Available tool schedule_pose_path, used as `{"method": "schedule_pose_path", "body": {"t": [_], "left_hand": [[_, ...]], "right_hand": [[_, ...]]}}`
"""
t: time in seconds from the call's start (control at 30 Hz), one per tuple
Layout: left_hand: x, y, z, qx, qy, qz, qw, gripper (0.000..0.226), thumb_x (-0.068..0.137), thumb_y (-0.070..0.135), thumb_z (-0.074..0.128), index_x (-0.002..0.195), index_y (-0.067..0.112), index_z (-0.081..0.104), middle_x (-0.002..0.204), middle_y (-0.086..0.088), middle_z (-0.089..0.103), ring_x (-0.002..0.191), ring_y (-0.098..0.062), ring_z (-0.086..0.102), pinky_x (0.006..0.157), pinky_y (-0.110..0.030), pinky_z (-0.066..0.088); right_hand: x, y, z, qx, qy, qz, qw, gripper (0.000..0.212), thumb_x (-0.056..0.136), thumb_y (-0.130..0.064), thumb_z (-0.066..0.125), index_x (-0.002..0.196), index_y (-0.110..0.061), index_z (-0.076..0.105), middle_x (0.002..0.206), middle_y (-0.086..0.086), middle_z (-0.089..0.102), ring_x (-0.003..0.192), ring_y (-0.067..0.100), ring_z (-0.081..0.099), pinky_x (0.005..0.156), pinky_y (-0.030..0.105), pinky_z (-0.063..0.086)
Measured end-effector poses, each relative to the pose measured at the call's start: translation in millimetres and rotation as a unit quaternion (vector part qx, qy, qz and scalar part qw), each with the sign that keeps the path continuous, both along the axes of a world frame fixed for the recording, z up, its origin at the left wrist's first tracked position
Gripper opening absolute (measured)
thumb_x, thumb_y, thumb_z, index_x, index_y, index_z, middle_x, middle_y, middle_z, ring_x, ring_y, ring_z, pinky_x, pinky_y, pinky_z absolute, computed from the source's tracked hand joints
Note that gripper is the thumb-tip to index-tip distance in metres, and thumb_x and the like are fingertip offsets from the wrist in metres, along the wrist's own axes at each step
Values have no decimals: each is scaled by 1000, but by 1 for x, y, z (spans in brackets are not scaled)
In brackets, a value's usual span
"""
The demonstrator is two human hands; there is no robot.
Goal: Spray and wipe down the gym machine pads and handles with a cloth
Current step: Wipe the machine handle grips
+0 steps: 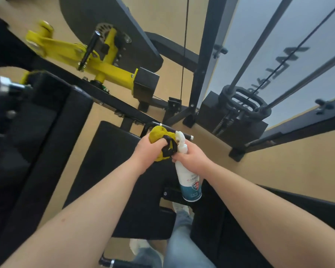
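Two bare forearms come in from 6 o'clock and the hands meet near frame centre. Nearest, at 6 o'clock, are legs in light jeans (pixel 182 238) and a pale shoe (pixel 138 246) on the tan floor (pixel 278 151).

The black seat pad (pixel 108 161) lies under the left forearm, running toward 12. The left hand (pixel 146 151) has its fingers curled tight round a bunched yellow cloth (pixel 159 133). The cloth sits on the black handle (pixel 146 128) at the pad's far corner, at 1 o'clock of the pad. The handle's white-tipped end sticks out toward 3.

The right hand (pixel 194 157), just beside the left at its 3 o'clock, is wrapped round the neck of a white spray bottle (pixel 189 180). The bottle's teal-labelled base points back toward 6 and its nozzle head is up against the cloth. A black strap-like piece shows between the two hands; I can't tell what it is.

A big black back pad (pixel 46 132) fills the 9 o'clock side, blurred. Farther off at 11 o'clock is a yellow lever arm (pixel 112 71) with a black pin. At 2 o'clock is the weight stack (pixel 240 105), with guide rods (pixel 259 47) rising from it toward the upper right past a pale panel.
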State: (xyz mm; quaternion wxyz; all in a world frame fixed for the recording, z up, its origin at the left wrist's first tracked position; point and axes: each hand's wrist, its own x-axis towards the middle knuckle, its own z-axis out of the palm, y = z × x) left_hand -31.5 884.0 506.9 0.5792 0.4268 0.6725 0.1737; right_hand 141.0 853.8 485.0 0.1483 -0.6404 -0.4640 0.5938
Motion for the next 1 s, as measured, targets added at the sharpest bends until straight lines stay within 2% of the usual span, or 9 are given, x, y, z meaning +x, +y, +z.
{"method": "schedule_pose_path", "body": {"t": [0.07, 0.23, 0.43, 0.53, 0.67, 0.77, 0.83, 0.9, 1.0], "left_hand": [[-11, -18, 18, 10, -2, 18, 1000, 39, 73, 45, 63, 102, 22, 72, 101, -5, 72, 103, -25, 67, 89, -39, 57], [-40, -70, 55, 53, -30, 65, 996, 39, 73, 43, 66, 101, 17, 74, 101, -10, 74, 102, -26, 70, 93, -45, 59], [-92, -145, 92, 125, -37, 102, 986, 19, 88, 24, 69, 107, 21, 71, 104, -6, 72, 100, -20, 69, 83, -35, 62], [-121, -184, 114, 160, -47, 126, 978, 10, 90, 19, 68, 99, 21, 74, 99, -5, 73, 96, -19, 70, 78, -30, 60], [-155, -233, 149, 213, -95, 160, 959, 13, 94, 13, 66, 98, 19, 76, 97, -7, 75, 91, -16, 71, 68, -21, 58], [-179, -267, 175, 253, -116, 157, 948, 14, 96, 11, 64, 102, 16, 76, 95, -13, 74, 79, -15, 66, 66, -24, 60], [-196, -286, 190, 281, -105, 162, 940, 14, 97, 12, 64, 102, 17, 76, 85, -7, 71, 69, -8, 62, 58, -18, 54], [-213, -300, 200, 308, -88, 183, 929, 15, 97, 13, 65, 95, 23, 76, 82, 2, 72, 67, -2, 63, 57, -10, 49], [-238, -319, 205, 327, -66, 214, 918, 16, 96, 18, 65, 93, 29, 75, 84, 14, 74, 83, 0, 70, 71, -12, 52]], "right_hand": [[-12, -12, 20, 28, -5, 4, 1000, 21, 85, -20, 71, 95, -37, 64, 88, -7, 74, 90, 15, 70, 89, 45, 59], [-44, -55, 62, 69, -19, 29, 997, 24, 85, -18, 72, 90, -39, 61, 90, -6, 74, 90, 17, 70, 88, 44, 59], [-89, -120, 106, 97, -38, 80, 991, 22, 87, -23, 71, 90, -43, 62, 93, -4, 76, 90, 20, 72, 88, 49, 61], [-116, -147, 134, 110, -44, 103, 988, 21, 87, -24, 71, 93, -43, 62, 92, -4, 76, 88, 19, 73, 86, 47, 62], [-157, -180, 171, 140, -51, 115, 982, 26, 85, -19, 73, 95, -39, 61, 93, -2, 74, 87, 20, 73, 82, 45, 63], [-185, -200, 194, 175, -52, 131, 974, 27, 83, -16, 74, 95, -36, 63, 89, -3, 75, 86, 19, 73, 83, 47, 63], [-203, -212, 207, 192, -51, 150, 969, 24, 84, -15, 74, 95, -33, 64, 88, -2, 76, 84, 18, 73, 83, 46, 63], [-219, -221, 220, 203, -51, 165, 964, 21, 84, -16, 74, 95, -31, 64, 88, -2, 76, 85, 20, 74, 82, 46, 63], [-244, -232, 233, 204, -43, 187, 960, 18, 85, -18, 73, 96, -30, 64, 85, -3, 77, 81, 19, 75, 82, 46, 64]]}}
